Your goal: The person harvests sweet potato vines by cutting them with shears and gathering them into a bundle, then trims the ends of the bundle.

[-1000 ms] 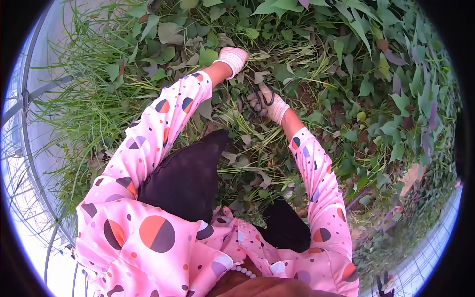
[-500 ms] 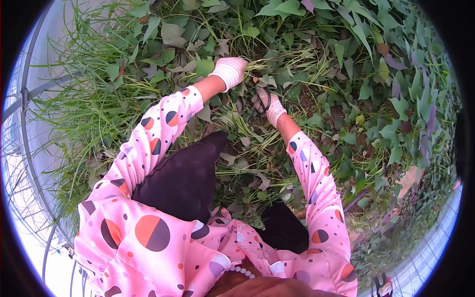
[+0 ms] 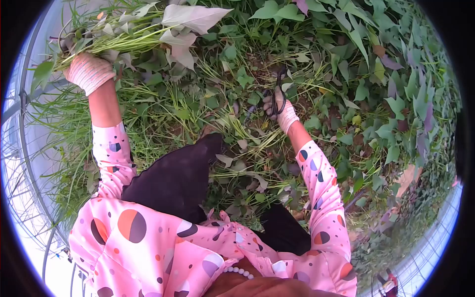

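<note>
My left hand, in a striped pale glove, is closed round a bunch of cut vines with long green stems and broad leaves. It is raised at the upper left, above the grass. My right hand, gloved the same way with dark fingers, grips a pair of black scissors. The blades point up and away from me, over low stems and a patch of bare soil. Some of the right fingers are hidden behind the handles.
Dense leafy vines spread across the right and top. Tall grass grows along the left, beside a metal-framed translucent wall. My dark-clad knee is close below the stems. Another person shows small at the lower right.
My left hand has swung from the middle to the upper left, carrying the bunch of vines. My right hand has shifted slightly right and down, and the scissors' blades now show.
</note>
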The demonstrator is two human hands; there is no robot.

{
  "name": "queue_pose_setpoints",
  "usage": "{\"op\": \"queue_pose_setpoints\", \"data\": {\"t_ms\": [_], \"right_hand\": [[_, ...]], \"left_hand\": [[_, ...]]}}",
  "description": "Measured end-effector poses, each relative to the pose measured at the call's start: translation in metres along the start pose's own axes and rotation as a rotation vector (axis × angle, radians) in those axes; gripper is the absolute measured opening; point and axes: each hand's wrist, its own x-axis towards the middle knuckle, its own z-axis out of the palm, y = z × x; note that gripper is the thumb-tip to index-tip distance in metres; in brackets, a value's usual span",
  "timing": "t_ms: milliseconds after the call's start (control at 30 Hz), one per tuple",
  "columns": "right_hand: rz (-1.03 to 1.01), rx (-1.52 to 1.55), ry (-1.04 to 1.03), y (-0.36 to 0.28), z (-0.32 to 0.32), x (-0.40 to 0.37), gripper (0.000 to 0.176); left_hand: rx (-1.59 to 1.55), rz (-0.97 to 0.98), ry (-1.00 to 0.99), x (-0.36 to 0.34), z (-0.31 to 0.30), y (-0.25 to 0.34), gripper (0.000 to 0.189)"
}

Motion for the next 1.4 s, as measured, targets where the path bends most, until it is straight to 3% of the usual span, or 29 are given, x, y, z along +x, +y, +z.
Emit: {"op": "queue_pose_setpoints", "data": {"t_ms": [67, 133, 167, 200, 233, 267, 300, 333, 400, 433, 500, 567, 600, 633, 700, 767, 833, 900, 967, 1033, 1100, 1133, 1233, 1300, 1367, 1400], "right_hand": [[0.035, -0.026, -0.016, -0.008, 0.001, 0.002, 0.070], [0.054, -0.124, -0.061, -0.023, 0.002, 0.001, 0.072], [0.052, -0.126, -0.061, -0.027, 0.003, 0.001, 0.072], [0.026, -0.164, -0.068, -0.030, 0.004, 0.000, 0.072], [-0.003, -0.202, -0.072, -0.034, 0.005, 0.001, 0.071], [0.008, -0.259, -0.070, -0.036, 0.008, 0.003, 0.071], [-0.023, -0.306, -0.072, -0.036, 0.010, 0.003, 0.071], [-0.021, -0.323, -0.088, -0.037, 0.013, 0.005, 0.070], [-0.017, -0.336, -0.106, -0.037, 0.020, 0.012, 0.070], [0.033, -0.302, -0.146, -0.038, 0.023, 0.015, 0.069], [0.082, -0.264, -0.183, -0.033, 0.034, 0.019, 0.069], [-0.025, -0.454, -0.135, -0.019, 0.045, 0.025, 0.074], [-0.230, -0.904, -0.126, 0.004, 0.039, 0.058, 0.063], [-0.441, -1.353, -0.111, 0.022, 0.034, 0.088, 0.054], [-0.276, -1.435, -0.079, 0.011, 0.045, 0.059, 0.055], [-0.297, -1.435, -0.083, 0.014, 0.039, 0.052, 0.055], [-0.316, -1.442, -0.027, 0.012, 0.030, 0.039, 0.057], [-0.281, -1.386, -0.006, 0.008, 0.021, 0.024, 0.058], [-0.218, -1.359, 0.021, 0.015, 0.011, 0.023, 0.060], [-0.159, -1.336, 0.048, 0.029, -0.004, 0.029, 0.064], [-0.124, -1.306, 0.070, 0.040, -0.012, 0.027, 0.071], [-0.160, -1.294, 0.057, 0.036, -0.010, 0.015, 0.071], [-0.208, -1.265, 0.043, 0.035, -0.009, 0.003, 0.072], [-0.299, -1.242, 0.031, 0.043, -0.020, 0.006, 0.064], [-0.515, -1.049, -0.012, 0.037, -0.028, -0.006, 0.053], [-0.524, -0.864, -0.031, 0.037, -0.033, -0.009, 0.042]], "left_hand": [[0.223, 0.203, -0.089, -0.025, 0.015, 0.023, 0.035], [1.373, 0.885, -0.154, -0.056, 0.028, 0.026, 0.042], [1.586, 1.041, -0.210, -0.075, 0.040, 0.026, 0.047], [1.221, 1.103, -0.284, -0.087, 0.053, 0.020, 0.036], [1.303, 1.164, -0.415, -0.098, 0.062, 0.016, 0.027], [0.908, 1.024, -0.686, -0.100, 0.078, 0.012, 0.034], [0.526, 0.623, -0.840, -0.121, 0.089, 0.006, 0.030], [0.106, 0.034, -0.966, -0.140, 0.098, 0.001, 0.036], [0.176, -0.316, -1.091, -0.158, 0.117, -0.008, 0.042], [-0.088, -0.327, -1.156, -0.163, 0.122, -0.044, 0.044], [0.147, -0.340, -1.296, -0.178, 0.137, -0.051, 0.048], [0.382, 0.135, -1.416, -0.186, 0.150, -0.088, 0.042], [0.267, 0.217, -1.374, -0.191, 0.158, -0.124, 0.038], [0.483, 0.250, -1.407, -0.195, 0.164, -0.115, 0.033], [0.819, 0.492, -1.461, -0.202, 0.175, -0.072, 0.038], [0.979, 0.413, -1.442, -0.191, 0.178, -0.066, 0.033], [1.040, 0.464, -1.371, -0.164, 0.165, -0.081, 0.029], [0.576, 0.228, -1.167, -0.095, 0.136, -0.180, 0.024], [0.504, 0.145, -0.844, -0.087, 0.109, -0.064, 0.023], [0.537, 0.231, -0.636, -0.077, 0.090, 0.009, 0.022], [0.826, 0.552, -0.495, -0.053, 0.064, 0.034, 0.028], [0.679, 0.578, -0.522, -0.054, 0.059, 0.046, 0.029], [0.690, 0.674, -0.477, -0.055, 0.050, 0.052, 0.030], [0.533, 0.353, -0.527, -0.058, 0.043, 0.033, 0.020], [0.155, -0.078, -0.506, -0.083, 0.062, 0.046, 0.009], [0.085, -0.119, -0.634, -0.085, 0.061, 0.043, 0.018]]}}
